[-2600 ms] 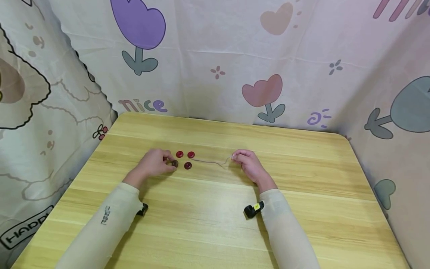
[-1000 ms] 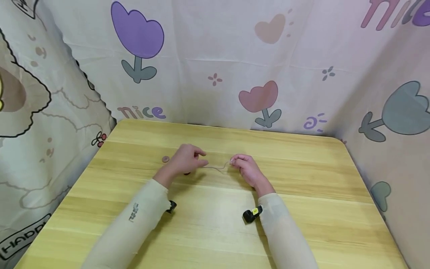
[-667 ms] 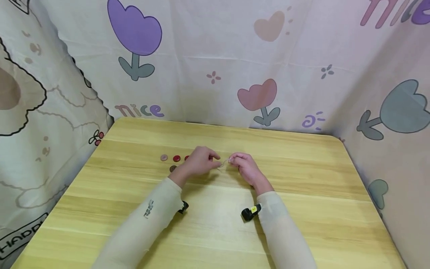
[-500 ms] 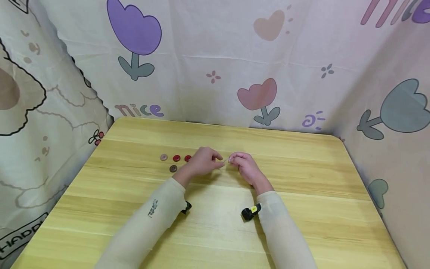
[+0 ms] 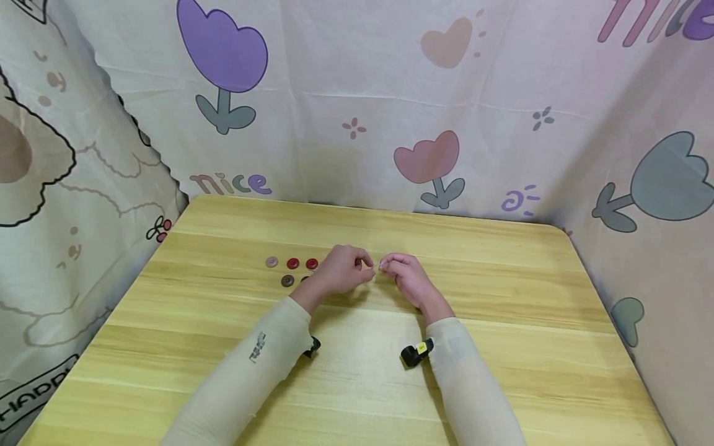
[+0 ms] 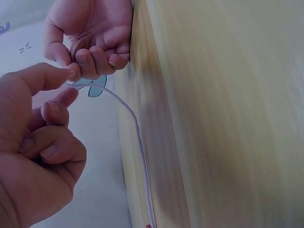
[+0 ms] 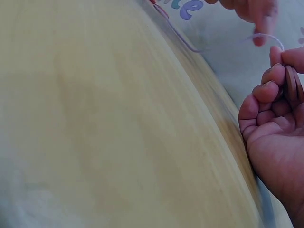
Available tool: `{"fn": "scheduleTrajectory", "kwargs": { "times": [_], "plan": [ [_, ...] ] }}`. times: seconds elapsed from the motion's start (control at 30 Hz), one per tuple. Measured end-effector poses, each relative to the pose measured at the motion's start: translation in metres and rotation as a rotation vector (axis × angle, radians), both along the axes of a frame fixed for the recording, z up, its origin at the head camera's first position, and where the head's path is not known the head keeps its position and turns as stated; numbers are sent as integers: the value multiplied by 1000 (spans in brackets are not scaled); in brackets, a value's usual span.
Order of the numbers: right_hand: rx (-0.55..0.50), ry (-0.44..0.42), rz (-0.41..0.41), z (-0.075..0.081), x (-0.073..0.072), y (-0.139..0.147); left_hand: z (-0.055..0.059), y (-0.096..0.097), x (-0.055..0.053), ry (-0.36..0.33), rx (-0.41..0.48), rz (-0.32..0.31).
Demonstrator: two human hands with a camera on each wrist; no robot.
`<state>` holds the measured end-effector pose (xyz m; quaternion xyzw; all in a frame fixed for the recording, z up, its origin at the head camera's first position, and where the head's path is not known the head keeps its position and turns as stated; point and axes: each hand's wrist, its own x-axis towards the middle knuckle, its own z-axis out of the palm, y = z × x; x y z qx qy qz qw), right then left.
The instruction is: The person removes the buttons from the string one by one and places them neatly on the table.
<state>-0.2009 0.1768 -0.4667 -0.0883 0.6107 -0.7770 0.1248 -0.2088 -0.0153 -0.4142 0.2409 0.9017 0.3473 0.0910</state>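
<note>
In the head view my left hand is beside my right hand above the table. A thin pale string runs from a red button up to both hands' fingertips. My right thumb and forefinger pinch its end. Around the string, my left thumb and forefinger come close together with a small gap showing. Dark reddish-brown curved shapes show in the right palm; I cannot tell what they are. On the table lie a pink button, two red buttons and a brown button.
Another dark button is mostly covered by my left wrist. The wood-grain table ends at a patterned cloth hanging at the back and sides. Each wrist carries a small black camera.
My left hand has let go of the brown button and moved right along the string to the right hand. Its thumb and forefinger have drawn closer together. The right hand keeps pinching the string.
</note>
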Motion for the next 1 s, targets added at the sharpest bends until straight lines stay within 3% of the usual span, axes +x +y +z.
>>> {"fn": "scheduleTrajectory", "kwargs": {
  "times": [0.27,0.67,1.0],
  "plan": [
    [6,5,5,-1,1,0,3,6,0,61,59,-29],
    [-19,26,93,2,-3,0,4,6,1,19,243,87],
    [-85,23,87,-1,-6,0,5,3,-2,42,277,134]
  ]
}}
